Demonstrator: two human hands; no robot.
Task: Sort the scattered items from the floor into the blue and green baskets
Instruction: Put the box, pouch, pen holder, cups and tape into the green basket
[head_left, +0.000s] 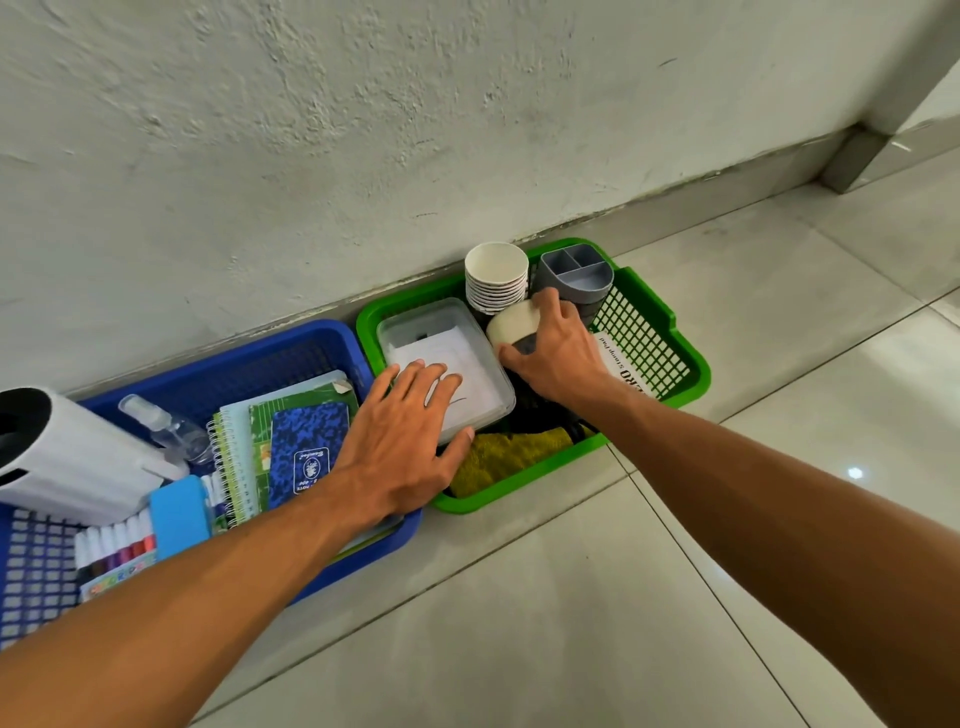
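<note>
Right hand (558, 348) fingers (545, 304) grasp cream cup (511, 322); left hand (402, 452) fingers (431, 379) released atop clear box (415, 325)

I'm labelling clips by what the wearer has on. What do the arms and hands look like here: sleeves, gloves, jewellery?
Both forearms are bare as far as the frame shows, with no sleeves in view. The left hand and right hand wear no gloves. No watch, bracelet or ring is visible, and no markings show.
</note>
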